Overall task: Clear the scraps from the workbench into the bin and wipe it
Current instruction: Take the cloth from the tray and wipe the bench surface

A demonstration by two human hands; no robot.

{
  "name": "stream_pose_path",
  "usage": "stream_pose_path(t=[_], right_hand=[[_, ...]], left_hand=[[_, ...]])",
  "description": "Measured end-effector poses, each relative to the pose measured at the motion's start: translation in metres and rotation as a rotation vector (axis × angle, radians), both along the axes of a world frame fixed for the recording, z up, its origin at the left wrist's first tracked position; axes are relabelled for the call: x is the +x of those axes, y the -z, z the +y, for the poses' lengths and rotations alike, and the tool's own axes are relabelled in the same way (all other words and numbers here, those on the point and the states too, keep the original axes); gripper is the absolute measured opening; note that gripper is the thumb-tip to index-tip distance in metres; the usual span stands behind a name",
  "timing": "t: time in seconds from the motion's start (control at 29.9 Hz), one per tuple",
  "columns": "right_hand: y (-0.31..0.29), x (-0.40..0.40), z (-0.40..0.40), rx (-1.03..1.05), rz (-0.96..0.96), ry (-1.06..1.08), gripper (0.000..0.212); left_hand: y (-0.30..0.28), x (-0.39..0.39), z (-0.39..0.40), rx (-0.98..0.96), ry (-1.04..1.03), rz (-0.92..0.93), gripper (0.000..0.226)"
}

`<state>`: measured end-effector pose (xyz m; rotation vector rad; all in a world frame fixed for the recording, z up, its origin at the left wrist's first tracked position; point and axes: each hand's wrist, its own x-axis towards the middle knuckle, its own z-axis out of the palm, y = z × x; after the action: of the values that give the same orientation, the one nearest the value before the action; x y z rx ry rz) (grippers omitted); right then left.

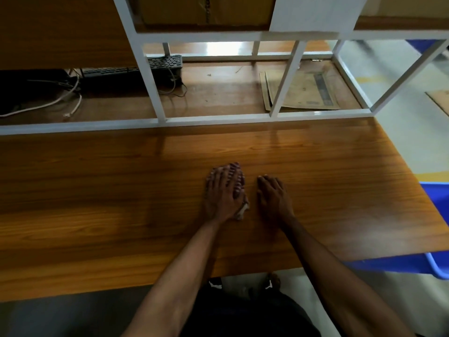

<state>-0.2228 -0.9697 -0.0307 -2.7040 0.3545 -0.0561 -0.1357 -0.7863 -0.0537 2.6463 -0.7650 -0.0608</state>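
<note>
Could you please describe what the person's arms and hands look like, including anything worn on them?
Both forearms are bare up to the frame edge, with no sleeves showing. The left hand and right hand wear no gloves, and no watch, ring or bracelet can be seen on either wrist or hand.

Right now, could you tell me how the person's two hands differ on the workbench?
The left hand presses a patterned cloth with spread fingers; the right hand rests on bare wood, touching nothing else. Both lie palm-down on the workbench, side by side.
</note>
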Motion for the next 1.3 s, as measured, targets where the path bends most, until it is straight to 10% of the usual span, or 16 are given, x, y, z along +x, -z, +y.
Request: stream_pose_path(t=[0.2, 0.47, 0.84, 1.07, 1.3], right_hand=[[0.005, -0.007, -0.044, 0.001, 0.005, -0.179, 0.048], [0.005, -0.027, -0.091, 0.029, -0.069, -0.219, 0.044], [0.007, -0.051, -0.139, 0.079, -0.101, -0.364, 0.046], [0.01, -0.068, -0.14, 0.098, -0.067, -0.285, 0.049], [0.016, -0.088, -0.135, 0.077, -0.043, -0.242, 0.054]], left_hand=[[-0.001, -0.009, 0.023, 0.104, 0.223, -0.048, 0.07], [-0.004, -0.049, -0.02, 0.146, -0.3, -0.032, 0.07], [-0.002, -0.108, -0.066, 0.114, 0.045, -0.038, 0.067], [-0.003, -0.124, -0.101, 0.152, -0.359, 0.002, 0.069], [-0.003, -0.18, -0.102, 0.113, -0.018, -0.021, 0.069]])
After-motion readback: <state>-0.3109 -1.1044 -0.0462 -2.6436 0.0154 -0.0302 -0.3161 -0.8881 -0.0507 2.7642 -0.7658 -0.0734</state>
